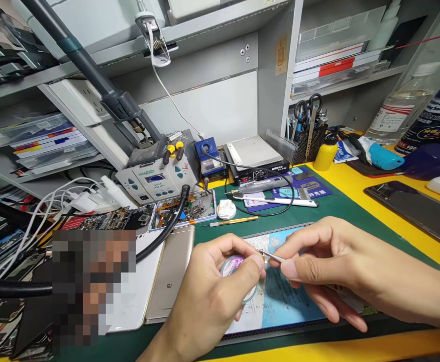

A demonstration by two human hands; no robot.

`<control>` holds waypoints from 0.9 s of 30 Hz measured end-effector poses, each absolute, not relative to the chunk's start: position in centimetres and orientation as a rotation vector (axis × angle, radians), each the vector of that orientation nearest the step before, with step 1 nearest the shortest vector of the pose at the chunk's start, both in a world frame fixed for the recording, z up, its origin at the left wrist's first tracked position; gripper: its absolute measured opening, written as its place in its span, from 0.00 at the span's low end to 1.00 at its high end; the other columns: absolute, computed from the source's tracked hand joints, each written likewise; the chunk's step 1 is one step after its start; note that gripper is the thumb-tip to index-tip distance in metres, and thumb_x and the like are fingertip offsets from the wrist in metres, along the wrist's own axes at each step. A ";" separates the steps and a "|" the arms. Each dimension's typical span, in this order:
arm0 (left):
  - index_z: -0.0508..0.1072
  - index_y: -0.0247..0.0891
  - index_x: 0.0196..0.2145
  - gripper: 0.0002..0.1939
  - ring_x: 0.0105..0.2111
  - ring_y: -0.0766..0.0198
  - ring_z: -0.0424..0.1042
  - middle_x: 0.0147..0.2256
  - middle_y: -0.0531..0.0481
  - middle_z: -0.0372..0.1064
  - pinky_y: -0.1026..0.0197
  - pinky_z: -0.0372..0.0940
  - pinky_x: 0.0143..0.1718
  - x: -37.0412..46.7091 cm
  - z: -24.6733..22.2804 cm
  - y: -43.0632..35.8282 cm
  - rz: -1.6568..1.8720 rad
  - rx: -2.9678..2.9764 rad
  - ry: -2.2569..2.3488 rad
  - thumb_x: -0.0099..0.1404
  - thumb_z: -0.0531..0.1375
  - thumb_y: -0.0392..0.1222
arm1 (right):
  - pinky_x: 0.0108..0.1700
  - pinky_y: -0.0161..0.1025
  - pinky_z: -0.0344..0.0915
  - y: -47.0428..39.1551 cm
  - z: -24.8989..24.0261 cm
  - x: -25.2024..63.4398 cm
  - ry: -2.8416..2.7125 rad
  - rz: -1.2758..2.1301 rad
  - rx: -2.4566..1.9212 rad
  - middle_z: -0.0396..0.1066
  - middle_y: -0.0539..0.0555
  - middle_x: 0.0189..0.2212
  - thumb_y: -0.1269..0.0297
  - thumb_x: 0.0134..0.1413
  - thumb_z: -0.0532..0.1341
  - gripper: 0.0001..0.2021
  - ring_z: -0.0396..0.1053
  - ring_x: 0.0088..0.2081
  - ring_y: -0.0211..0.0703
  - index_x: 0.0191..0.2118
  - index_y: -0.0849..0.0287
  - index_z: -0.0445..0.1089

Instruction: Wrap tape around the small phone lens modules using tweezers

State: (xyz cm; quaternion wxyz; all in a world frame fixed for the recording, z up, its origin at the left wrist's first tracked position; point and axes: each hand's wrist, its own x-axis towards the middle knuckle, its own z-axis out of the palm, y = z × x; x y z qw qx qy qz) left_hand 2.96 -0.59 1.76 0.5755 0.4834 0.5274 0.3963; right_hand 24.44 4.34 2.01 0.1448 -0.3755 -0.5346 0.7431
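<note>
Within right hand — metal tool (slim)

Classed as a phone-repair workshop, evidenced by rework station, hotplate, tray of electronic parts, loose circuit boards, gold-backed Mi phone, can of cleaning solvent

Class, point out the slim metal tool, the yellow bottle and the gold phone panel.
Slim metal tool point(273, 256): head view, on its shaft.
Yellow bottle point(325, 153): head view, on its body.
Gold phone panel point(173, 269): head view, mid-back.
</note>
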 end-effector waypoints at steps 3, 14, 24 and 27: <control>0.74 0.34 0.30 0.12 0.14 0.76 0.58 0.24 0.53 0.70 0.72 0.55 0.14 3.0 1.8 -0.5 0.932 1.123 1.226 0.65 0.66 0.46 | 0.15 0.24 0.60 4.4 2.1 24.3 -1.512 2.189 -1.058 0.70 0.48 0.15 0.48 0.55 0.71 0.19 0.58 0.13 0.29 0.40 0.62 0.81; 0.77 0.34 0.42 0.09 0.14 0.73 0.68 0.35 0.47 0.76 0.72 0.59 0.13 2.0 1.5 -0.4 0.930 0.916 0.967 0.67 0.64 0.42 | 0.14 0.24 0.59 4.8 2.1 24.3 -1.444 2.140 -1.084 0.72 0.50 0.16 0.52 0.55 0.72 0.17 0.59 0.13 0.30 0.42 0.61 0.82; 0.75 0.34 0.45 0.14 0.15 0.76 0.64 0.36 0.47 0.76 0.73 0.59 0.14 1.7 1.4 -0.2 0.940 0.963 1.032 0.65 0.68 0.43 | 0.15 0.26 0.58 4.7 2.3 24.4 -1.488 2.017 -1.121 0.72 0.50 0.16 0.47 0.55 0.72 0.24 0.61 0.13 0.31 0.49 0.61 0.81; 0.75 0.34 0.44 0.15 0.14 0.77 0.63 0.33 0.49 0.74 0.73 0.57 0.15 1.6 1.3 -0.2 0.944 1.025 1.074 0.65 0.68 0.47 | 0.15 0.27 0.56 4.7 2.4 24.3 -1.512 1.981 -1.152 0.72 0.50 0.16 0.46 0.55 0.71 0.24 0.59 0.13 0.31 0.49 0.61 0.80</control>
